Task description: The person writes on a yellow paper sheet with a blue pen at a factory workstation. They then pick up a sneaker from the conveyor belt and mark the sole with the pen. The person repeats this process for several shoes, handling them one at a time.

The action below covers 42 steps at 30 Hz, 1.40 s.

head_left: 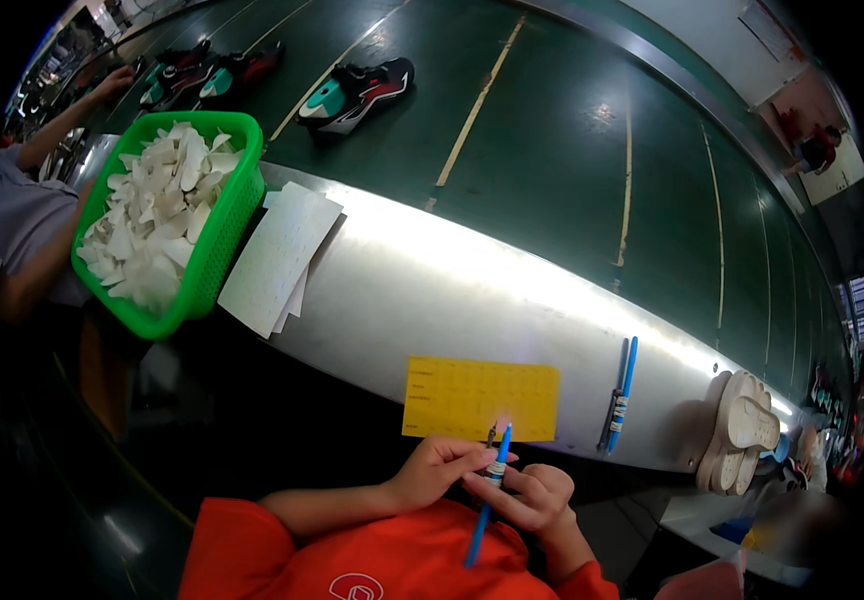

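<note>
Both my hands are closed on a slim blue pen (476, 538) with a white label around its middle, held slanted in front of my chest. My left hand (430, 470) pinches it near the label. Wrapped around it from the other side is my right hand (534, 494). A thin dark tip (492, 434) shows beside the pen's upper end; I cannot tell whether it is a separate piece. Just beyond my fingers, a yellow printed card (482, 395) lies at the metal ledge's near edge. A similar blue pen (627, 385) rests to its right, a dark strip alongside.
A green basket (217, 235) of white cut pieces stands left, beside white sheets (277, 255) on the metal ledge (382, 285). Pale soles (737, 435) are stacked right. Beyond runs a dark green conveyor (562, 130) carrying sports shoes (357, 95). A co-worker's arm (72, 115) reaches in left.
</note>
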{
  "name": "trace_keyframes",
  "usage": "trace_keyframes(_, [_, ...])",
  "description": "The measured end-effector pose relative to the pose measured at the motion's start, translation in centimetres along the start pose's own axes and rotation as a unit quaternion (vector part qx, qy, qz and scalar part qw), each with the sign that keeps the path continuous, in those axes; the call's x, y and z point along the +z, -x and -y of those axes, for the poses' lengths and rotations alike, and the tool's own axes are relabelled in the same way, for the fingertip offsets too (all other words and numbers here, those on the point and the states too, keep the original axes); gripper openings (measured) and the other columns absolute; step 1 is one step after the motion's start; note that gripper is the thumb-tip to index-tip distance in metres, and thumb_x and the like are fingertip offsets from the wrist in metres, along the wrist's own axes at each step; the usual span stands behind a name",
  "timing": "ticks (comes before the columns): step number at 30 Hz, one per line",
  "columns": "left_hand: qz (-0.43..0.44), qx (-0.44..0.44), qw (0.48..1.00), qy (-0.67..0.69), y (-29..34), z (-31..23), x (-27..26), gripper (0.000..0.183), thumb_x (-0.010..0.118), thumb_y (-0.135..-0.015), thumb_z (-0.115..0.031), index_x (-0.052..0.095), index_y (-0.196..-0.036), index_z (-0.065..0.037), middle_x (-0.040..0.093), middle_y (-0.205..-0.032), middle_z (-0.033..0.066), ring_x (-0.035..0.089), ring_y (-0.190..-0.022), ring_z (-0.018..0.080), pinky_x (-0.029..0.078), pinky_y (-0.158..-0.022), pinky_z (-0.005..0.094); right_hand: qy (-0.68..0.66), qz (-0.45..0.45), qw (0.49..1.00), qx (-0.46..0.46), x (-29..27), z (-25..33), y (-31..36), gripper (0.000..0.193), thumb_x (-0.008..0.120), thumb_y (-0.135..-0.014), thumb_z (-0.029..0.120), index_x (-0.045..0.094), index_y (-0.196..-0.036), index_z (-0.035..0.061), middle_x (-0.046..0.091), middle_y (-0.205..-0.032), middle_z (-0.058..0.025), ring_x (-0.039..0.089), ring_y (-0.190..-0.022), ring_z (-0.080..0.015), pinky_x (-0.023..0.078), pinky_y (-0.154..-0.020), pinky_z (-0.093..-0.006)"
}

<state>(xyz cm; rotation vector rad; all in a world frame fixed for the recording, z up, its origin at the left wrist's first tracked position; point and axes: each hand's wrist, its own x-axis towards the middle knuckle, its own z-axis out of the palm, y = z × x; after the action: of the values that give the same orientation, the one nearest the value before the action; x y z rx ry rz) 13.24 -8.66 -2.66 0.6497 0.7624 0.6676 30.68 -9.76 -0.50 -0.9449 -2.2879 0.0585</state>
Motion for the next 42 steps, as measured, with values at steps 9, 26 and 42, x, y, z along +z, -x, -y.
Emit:
trace_keyframes(9, [0.018,0.142,0.977,-0.159,-0.4,-0.7,-3.3,0.022,0.054,-0.088,-0.018,0.065,-0.096,-0.001,0.066,-0.087,0.0092,0.061,-0.071,0.0123,0.048,-0.064,0.023,-0.036,0.079,0.995,-0.041,0.2,-1.6,-2.5,0.037,0.065,-0.063,0.007,0.068,-0.098,0.0171,0.041,-0.067,0.0031,0.043,-0.055,-0.0077,0.039,-0.05,-0.0187])
trace_keyframes(26, [0.055,0.109,0.976,-0.178,-1.3,-4.0,-5.7,0.013,0.069,-0.075,-0.012,0.068,-0.085,-0.003,0.067,-0.077,0.0087,0.065,-0.067,0.0192,0.049,-0.06,0.0237,-0.593,-0.014,0.659,0.463,2.7,-1.6,-2.2,0.019,0.064,-0.078,0.011,0.049,-0.075,-0.0004,0.056,-0.064,-0.0073,0.056,-0.053,-0.0147,0.049,-0.056,-0.0291])
trace_keyframes(42, [-0.118,0.303,0.597,-0.734,-3.8,-5.0,-9.8,0.044,0.059,-0.071,-0.051,0.063,-0.096,-0.015,0.057,-0.106,-0.0044,0.05,-0.094,0.0115,0.035,-0.086,0.0316,-0.388,-0.042,0.796,0.463,7.5,-5.2,-1.4,0.018,0.06,-0.082,0.015,0.052,-0.074,0.0019,0.059,-0.061,-0.0096,0.059,-0.053,-0.0149,0.047,-0.053,-0.0252])
